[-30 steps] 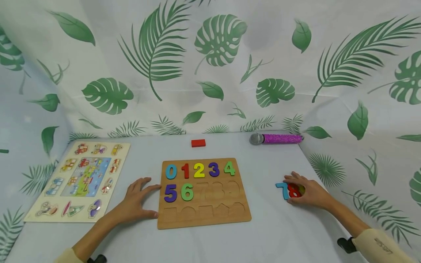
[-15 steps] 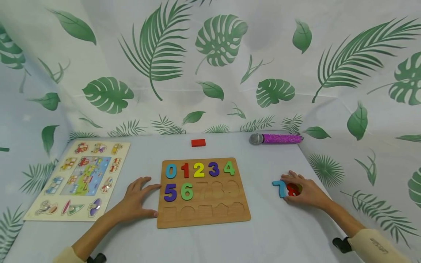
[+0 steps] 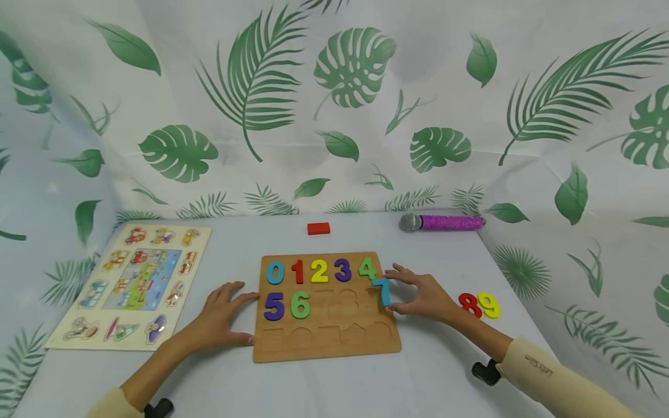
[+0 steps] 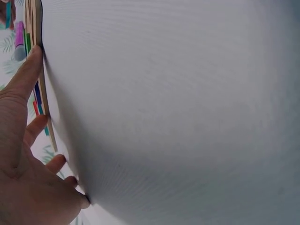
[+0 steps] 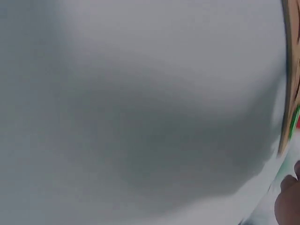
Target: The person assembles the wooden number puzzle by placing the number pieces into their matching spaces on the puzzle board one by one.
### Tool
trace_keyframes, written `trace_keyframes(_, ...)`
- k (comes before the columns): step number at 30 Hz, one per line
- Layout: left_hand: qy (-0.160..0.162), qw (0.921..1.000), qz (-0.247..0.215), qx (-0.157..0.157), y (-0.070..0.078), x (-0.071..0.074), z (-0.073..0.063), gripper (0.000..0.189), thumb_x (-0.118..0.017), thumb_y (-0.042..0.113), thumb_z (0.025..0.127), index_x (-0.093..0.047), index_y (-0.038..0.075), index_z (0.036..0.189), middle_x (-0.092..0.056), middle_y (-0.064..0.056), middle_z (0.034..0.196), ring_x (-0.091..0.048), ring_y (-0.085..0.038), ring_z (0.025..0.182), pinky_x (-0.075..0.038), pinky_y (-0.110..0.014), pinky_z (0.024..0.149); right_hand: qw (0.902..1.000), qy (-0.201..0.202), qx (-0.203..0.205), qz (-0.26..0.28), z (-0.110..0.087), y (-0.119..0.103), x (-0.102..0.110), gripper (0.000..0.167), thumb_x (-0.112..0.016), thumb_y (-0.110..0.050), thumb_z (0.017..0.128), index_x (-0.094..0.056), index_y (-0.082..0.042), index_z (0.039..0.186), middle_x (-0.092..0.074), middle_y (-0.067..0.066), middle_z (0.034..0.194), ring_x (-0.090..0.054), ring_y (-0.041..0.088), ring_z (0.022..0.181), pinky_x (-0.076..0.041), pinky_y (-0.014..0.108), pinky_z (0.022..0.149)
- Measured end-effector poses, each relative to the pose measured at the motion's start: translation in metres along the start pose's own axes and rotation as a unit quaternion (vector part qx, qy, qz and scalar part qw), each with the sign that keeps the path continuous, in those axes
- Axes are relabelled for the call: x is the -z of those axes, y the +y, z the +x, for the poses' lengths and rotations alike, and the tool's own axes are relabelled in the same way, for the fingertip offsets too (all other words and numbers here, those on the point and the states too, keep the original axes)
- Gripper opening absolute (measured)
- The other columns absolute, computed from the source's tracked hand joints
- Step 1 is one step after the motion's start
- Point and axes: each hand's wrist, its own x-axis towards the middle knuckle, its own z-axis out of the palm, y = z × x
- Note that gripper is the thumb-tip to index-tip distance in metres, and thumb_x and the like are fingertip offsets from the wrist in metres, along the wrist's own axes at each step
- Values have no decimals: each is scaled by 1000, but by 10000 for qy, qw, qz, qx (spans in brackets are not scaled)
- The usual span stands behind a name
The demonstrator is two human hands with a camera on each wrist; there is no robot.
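My right hand (image 3: 418, 293) pinches a blue number 7 (image 3: 384, 292) between thumb and fingers, over the right side of the wooden number board (image 3: 329, 351). The left hand (image 3: 222, 316) rests at the board's left edge, thumb and forefinger touching it, as the left wrist view also shows. Pieces 0 to 4 fill the board's top row, among them a green 4 (image 3: 367, 267) close behind the held piece. A purple 5 (image 3: 274, 306) and a green 6 (image 3: 300, 305) sit in the second row. In the right wrist view only some fingertips (image 5: 288, 197) show.
A red 8 (image 3: 470, 304) and a yellow 9 (image 3: 489, 305) lie on the white table beyond the right forearm. At the back are a red block (image 3: 318, 228) and a purple microphone (image 3: 449, 223). A picture puzzle board (image 3: 99, 342) lies at the left.
My right hand has carried the 7 leftward from beside the 8 and 9 to over the board, leaving those two uncovered. The left hand has stayed at the board's edge.
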Motion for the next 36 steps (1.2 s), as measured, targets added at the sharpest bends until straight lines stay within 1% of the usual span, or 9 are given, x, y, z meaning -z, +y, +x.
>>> trace_keyframes(5,36,9999,-32,-100,1,2,0,91,-84,57,68,-52,19,143,-31,-25,150,-20,-56,136,-23,-77,102,9989,14,319,335,26,-22,-29,68,-88,-34,73,-64,-12,133,-51,20,142,-42,36,135,-37,58,106)
trace_keyframes(9,25,9999,5,-100,0,1,0,90,-85,57,68,-52,19,143,-32,-25,150,-20,-55,137,-23,-76,102,9989,-73,317,325,39,-39,-46,70,-87,-37,73,-63,-14,134,-51,19,141,-42,43,132,-36,60,106)
trace_keyframes(13,45,9999,42,-137,0,1,0,90,-83,59,68,-52,20,143,-32,-24,149,-21,-55,136,-23,-76,102,9991,-301,177,243,47,-51,-58,70,-86,-38,75,-61,-16,137,-49,16,145,-39,47,133,-31,63,108)
trace_keyframes(16,11,9999,38,-114,-1,2,0,90,-82,60,68,-52,20,143,-32,-23,150,-21,-55,137,-23,-75,103,9990,-428,57,137,50,-56,-66,68,-84,-40,76,-61,-19,137,-46,14,148,-37,48,135,-33,65,105)
trace_keyframes(19,-16,10000,38,-67,-1,2,0,90,-82,61,68,-52,20,143,-32,-23,150,-20,-55,137,-22,-75,104,9989,-467,21,-58,52,-60,-72,68,-83,-43,76,-61,-22,137,-44,12,150,-35,50,135,-37,69,100)
trace_keyframes(24,-39,10000,53,-9,-2,1,0,91,-83,59,68,-51,22,144,-30,-22,151,-18,-54,138,-23,-75,104,9983,-465,-18,-352,53,-64,-82,71,-81,-50,76,-60,-24,139,-42,9,152,-31,48,138,-36,71,99)
trace_keyframes(27,-71,9999,83,9,-3,-1,1,91,-83,59,68,-50,23,145,-29,-21,152,-18,-53,139,-22,-74,105,9979,-423,-44,-483,52,-67,-86,70,-81,-51,76,-60,-25,138,-41,10,153,-31,50,138,-36,72,98)
trace_keyframes(31,-72,9999,116,1,-4,-3,2,92,-82,60,68,-50,23,145,-29,-21,152,-17,-52,139,-22,-74,105,9978,-252,-10,-606,52,-71,-89,68,-82,-50,75,-62,-26,135,-42,13,151,-32,51,136,-38,72,96)
trace_keyframes(36,-57,9999,100,11,-4,-3,2,92,-83,60,68,-50,23,145,-29,-21,152,-17,-52,139,-22,-74,105,9971,-54,-35,-764,52,-74,-93,67,-83,-52,74,-64,-26,133,-46,12,149,-36,48,135,-42,69,95)
